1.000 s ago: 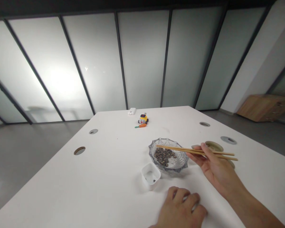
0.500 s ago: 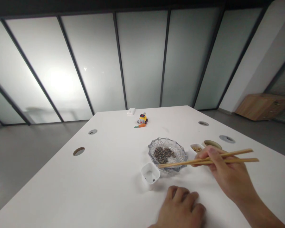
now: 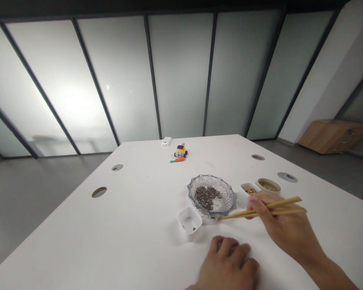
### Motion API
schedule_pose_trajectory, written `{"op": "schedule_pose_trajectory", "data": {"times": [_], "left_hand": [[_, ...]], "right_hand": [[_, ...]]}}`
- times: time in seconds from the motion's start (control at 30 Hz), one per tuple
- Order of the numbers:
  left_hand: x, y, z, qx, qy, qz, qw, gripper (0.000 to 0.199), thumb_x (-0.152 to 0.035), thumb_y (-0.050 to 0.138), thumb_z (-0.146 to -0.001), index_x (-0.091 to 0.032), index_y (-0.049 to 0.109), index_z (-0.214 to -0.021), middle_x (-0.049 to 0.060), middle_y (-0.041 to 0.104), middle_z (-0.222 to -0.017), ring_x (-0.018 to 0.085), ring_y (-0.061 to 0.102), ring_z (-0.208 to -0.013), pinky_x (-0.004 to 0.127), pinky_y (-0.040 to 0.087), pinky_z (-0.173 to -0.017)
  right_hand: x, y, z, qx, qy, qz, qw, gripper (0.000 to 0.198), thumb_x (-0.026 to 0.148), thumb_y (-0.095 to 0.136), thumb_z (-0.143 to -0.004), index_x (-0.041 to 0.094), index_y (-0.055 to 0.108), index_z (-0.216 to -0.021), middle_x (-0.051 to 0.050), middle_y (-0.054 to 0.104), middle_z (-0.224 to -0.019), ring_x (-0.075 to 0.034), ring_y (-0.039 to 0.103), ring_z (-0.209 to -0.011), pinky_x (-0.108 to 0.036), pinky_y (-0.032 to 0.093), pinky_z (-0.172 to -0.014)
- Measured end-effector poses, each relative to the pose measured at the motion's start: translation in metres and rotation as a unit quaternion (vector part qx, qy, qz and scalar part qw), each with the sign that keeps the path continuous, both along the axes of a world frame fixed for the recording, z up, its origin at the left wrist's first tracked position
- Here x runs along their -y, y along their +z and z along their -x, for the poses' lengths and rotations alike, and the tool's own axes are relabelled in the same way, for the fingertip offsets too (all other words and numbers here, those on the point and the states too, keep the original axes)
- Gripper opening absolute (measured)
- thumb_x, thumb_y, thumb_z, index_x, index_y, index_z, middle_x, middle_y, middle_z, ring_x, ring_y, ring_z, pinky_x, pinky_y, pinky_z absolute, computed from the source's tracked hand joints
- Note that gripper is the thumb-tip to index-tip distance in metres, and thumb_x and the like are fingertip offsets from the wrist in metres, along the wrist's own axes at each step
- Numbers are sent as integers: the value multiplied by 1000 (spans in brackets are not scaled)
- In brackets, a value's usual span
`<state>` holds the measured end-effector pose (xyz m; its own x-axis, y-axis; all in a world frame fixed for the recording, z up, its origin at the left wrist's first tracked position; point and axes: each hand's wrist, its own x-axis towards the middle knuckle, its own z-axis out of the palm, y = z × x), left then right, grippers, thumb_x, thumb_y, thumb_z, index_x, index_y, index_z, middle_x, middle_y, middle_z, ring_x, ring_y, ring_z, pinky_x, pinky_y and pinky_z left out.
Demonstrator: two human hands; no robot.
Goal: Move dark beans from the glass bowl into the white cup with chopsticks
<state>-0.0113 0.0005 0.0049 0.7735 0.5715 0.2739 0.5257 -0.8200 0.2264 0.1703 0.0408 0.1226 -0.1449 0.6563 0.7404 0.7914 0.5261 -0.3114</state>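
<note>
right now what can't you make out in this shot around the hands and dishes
- Head view: whether the chopsticks grip anything at their tips; too small to tell.
- What lies under the left hand; the curled fingers cover it.
- The dark speck in the white cup; too small to name.
- Contents of the small dishes behind the right hand; partly hidden, too small.

We count 2 wooden chopsticks (image 3: 264, 209), 1 clear glass dish (image 3: 212, 196) of dark seeds, 2 small white square cups (image 3: 189, 221), 1 round beige bowl (image 3: 268, 185), 1 yellow toy car (image 3: 180, 151).
</note>
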Motion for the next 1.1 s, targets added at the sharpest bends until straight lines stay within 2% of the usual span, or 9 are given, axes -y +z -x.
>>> {"op": "schedule_pose_trajectory", "data": {"times": [0.1,0.23,0.33,0.6,0.77,0.93,1.1], "left_hand": [[0,5,1,-5,-4,11,1000,47,-61,52,-104,-20,67,-121,6,68,-145,31,62,-124,46,46,-109],[0,11,2,-11,-5,34,999,46,-59,55,-103,-19,68,-121,8,67,-148,31,62,-125,47,46,-111],[2,12,1,-15,-4,42,999,45,-58,57,-102,-18,68,-122,9,68,-147,32,62,-125,48,46,-111],[3,14,2,-10,1,54,998,39,-49,63,-99,-19,68,-123,9,65,-150,32,61,-127,48,45,-112],[3,15,2,-17,-1,49,999,43,-55,56,-103,-18,68,-122,8,65,-151,32,61,-125,47,45,-111],[1,14,3,-12,-9,48,999,50,-62,51,-105,-18,68,-122,8,66,-148,32,60,-126,47,45,-112],[1,15,3,-17,-14,54,998,54,-65,56,-102,-17,67,-124,10,64,-151,33,59,-127,49,44,-112]], "right_hand": [[-2,2,-2,-3,-15,-3,1000,53,48,49,-109,28,63,-63,1,71,-61,-19,74,-67,-32,51,-66],[-3,3,-4,-39,-20,27,999,56,53,47,-109,28,67,-62,0,72,-63,-20,72,-67,-34,51,-68],[-3,1,-7,-52,4,51,997,56,57,48,-108,28,69,-66,-1,73,-66,-21,73,-75,-34,53,-72],[-4,-4,-7,-36,77,149,985,51,57,50,-108,27,70,-71,-1,74,-72,-19,70,-71,-33,52,-68],[-1,1,-7,-40,96,188,977,48,57,55,-106,28,72,-71,-1,76,-77,-21,72,-78,-37,54,-81],[2,6,-7,-35,120,216,968,44,57,58,-104,28,74,-76,-1,76,-79,-21,71,-79,-38,53,-79],[3,9,-5,-30,131,228,964,42,56,60,-104,27,76,-78,-2,76,-80,-21,71,-77,-37,54,-78]]}}
